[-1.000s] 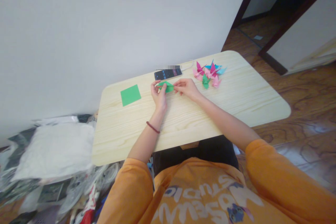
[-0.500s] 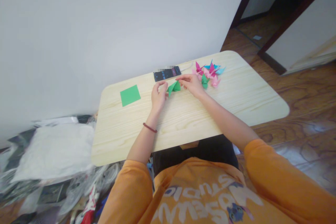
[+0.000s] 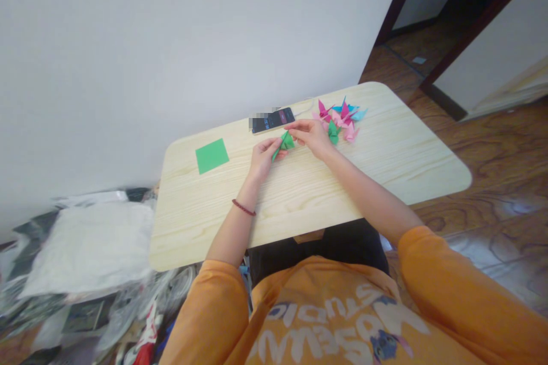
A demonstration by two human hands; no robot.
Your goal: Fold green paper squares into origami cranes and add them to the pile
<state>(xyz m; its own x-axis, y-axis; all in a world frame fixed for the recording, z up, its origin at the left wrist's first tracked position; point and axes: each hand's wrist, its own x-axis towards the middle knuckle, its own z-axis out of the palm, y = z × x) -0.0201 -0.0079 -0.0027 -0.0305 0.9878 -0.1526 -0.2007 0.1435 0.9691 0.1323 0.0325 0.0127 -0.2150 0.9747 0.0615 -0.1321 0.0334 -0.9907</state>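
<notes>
A green origami crane [image 3: 287, 141] is held just above the table between both hands. My left hand [image 3: 264, 157] is closed on its left side, thumb on top, partly covering the paper. The fingertips of my right hand [image 3: 311, 136] pinch its upper right tip. Right beside that hand lies a heap of finished paper cranes [image 3: 341, 117] in pink, magenta and blue. Another green crane [image 3: 333, 133] sits at the near side of the heap, close to my right wrist. A flat green paper square [image 3: 212, 155] lies to the left of my left hand.
A phone [image 3: 274, 120] with a lit screen and a white cable lies behind my hands, near the wall. The pale wooden table [image 3: 385, 165] has rounded corners. Bags and a white bundle [image 3: 94, 245] are piled on the floor at left.
My left hand has shifted slightly right and its fingers now close over the green crane's left side. The crane has turned a little. My right hand stays almost in place.
</notes>
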